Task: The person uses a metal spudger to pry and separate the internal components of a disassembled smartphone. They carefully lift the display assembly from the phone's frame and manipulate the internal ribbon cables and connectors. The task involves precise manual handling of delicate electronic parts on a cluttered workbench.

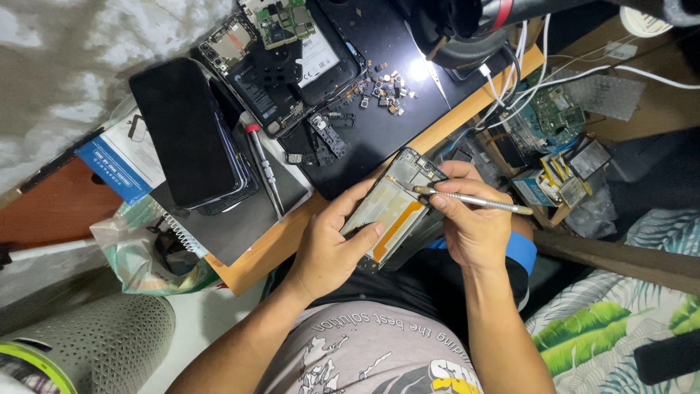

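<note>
Between hands [408, 230], phone frame [394, 208], screwdriver [474, 200]

I saw a bare phone frame [394, 208] of dull metal with a glossy orange strip, a smooth steel screwdriver [474, 200], a glossy black glass phone [186, 131], a matt black mat [386, 117], and a smooth wooden table [270, 244].
</note>
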